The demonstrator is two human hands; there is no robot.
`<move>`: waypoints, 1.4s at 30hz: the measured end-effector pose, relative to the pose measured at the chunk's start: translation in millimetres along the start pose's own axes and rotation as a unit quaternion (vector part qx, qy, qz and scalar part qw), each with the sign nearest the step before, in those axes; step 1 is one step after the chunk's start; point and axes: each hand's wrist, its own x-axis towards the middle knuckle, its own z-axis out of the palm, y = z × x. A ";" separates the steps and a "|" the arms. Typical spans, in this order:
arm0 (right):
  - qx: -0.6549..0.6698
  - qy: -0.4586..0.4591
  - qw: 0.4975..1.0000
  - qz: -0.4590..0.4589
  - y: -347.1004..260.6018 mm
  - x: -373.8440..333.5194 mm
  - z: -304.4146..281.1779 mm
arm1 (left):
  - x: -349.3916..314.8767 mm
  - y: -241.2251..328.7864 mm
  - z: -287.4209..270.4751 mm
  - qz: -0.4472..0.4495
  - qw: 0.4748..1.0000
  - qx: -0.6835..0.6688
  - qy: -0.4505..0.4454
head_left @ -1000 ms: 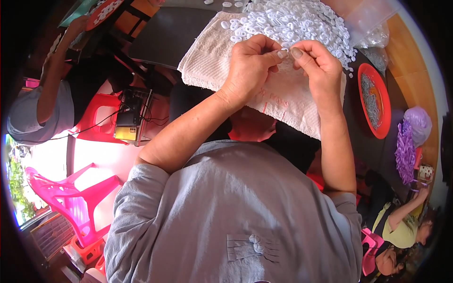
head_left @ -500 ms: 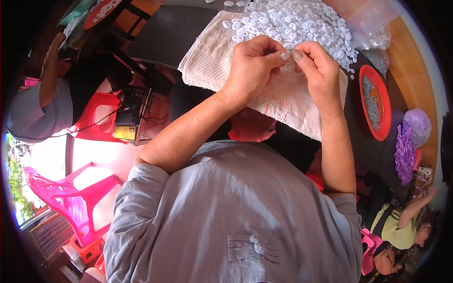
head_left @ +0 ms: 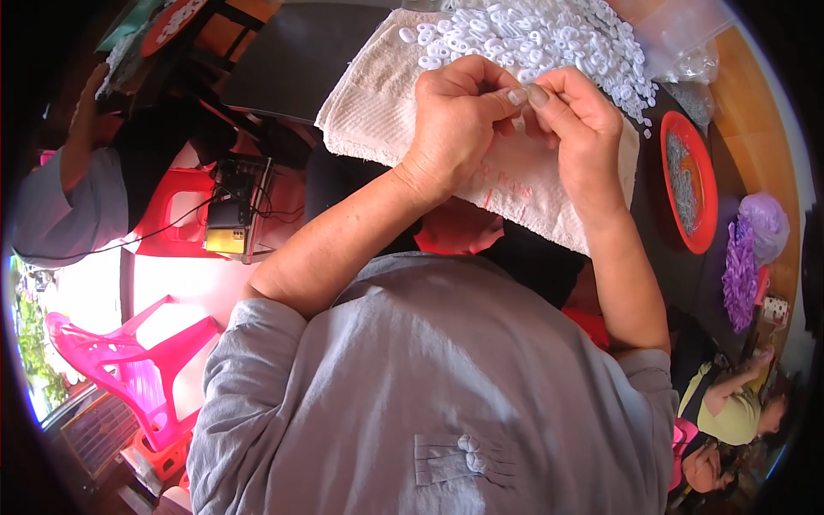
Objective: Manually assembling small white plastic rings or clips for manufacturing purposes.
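My left hand (head_left: 459, 124) and my right hand (head_left: 588, 124) meet tip to tip above a folded cream towel (head_left: 365, 107). Both are closed in a pinch, thumb against forefinger, and whatever lies between the fingertips is too small to make out. Just beyond them, a heap of small white oval plastic pieces (head_left: 558, 39), many with a hole, covers the towel's far part. A few pieces lie loose at the heap's edges. Red marks show on the towel below my hands.
Right of the towel, a red plate (head_left: 710, 184) holds many small grey metal pieces (head_left: 684, 193) on the dark table (head_left: 292, 64). Farther right are purple bundles (head_left: 740, 279). A pink chair (head_left: 167, 369) stands at left. Other people sit at the left and lower right.
My hands stay pinched together at nearly the same spot. The right wrist and forearm have shifted slightly to the right, and the view has tilted a little.
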 end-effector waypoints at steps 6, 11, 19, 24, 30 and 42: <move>0.034 -0.005 0.999 0.002 0.0 -1.5 1.3 | 0.1 0.0 -0.6 -0.006 0.999 -0.043 0.012; -0.083 0.067 0.994 -0.029 -9.0 -0.5 -3.7 | 1.3 0.0 0.8 -0.007 1.000 -0.013 0.011; -0.148 0.010 0.983 -0.106 1.7 3.3 -12.6 | 2.4 -1.9 0.5 0.002 1.000 0.016 0.008; -0.138 -0.010 0.987 -0.084 1.5 3.8 -15.4 | 2.5 -1.5 0.5 -0.008 1.000 0.020 0.000; -0.099 -0.017 0.992 -0.077 5.0 -1.5 -7.3 | 1.3 -1.1 2.7 -0.001 1.000 -0.001 0.002; -0.246 0.196 0.949 -0.009 12.0 22.3 -77.2 | 0.5 4.4 2.1 -0.015 1.000 -0.006 0.007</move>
